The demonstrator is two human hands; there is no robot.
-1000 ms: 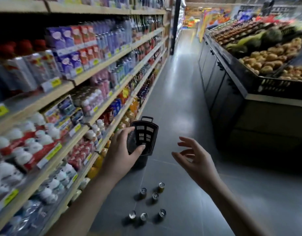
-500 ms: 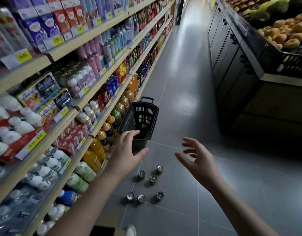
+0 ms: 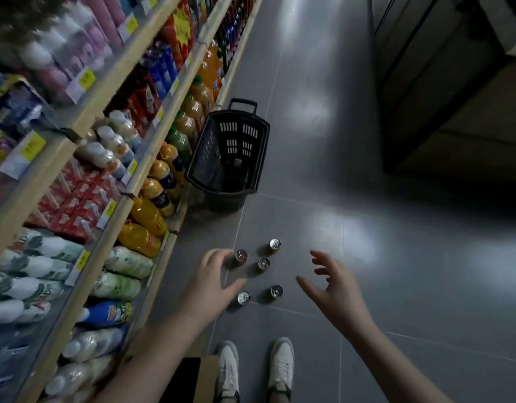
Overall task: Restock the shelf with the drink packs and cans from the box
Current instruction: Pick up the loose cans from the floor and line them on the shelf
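1. Head view shows our left hand (image 3: 213,282) and right hand (image 3: 336,295) spread wide and holding nothing, above small upright metal cans (image 3: 264,263) on the grey tiled floor (image 3: 396,257).
2. The cans stand in a loose cluster, near the wooden shelf of bottled drinks (image 3: 126,196) — the black plastic basket (image 3: 230,158) sits beyond them.
3. We judge the pickup comes next — close on one can's sides and lift it straight, clear of its neighbours.

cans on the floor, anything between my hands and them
Nothing visible. The cans stand upright on bare floor tile; the left hand is open right beside them, the right hand open on the other side. The black basket stands farther off, beyond them.
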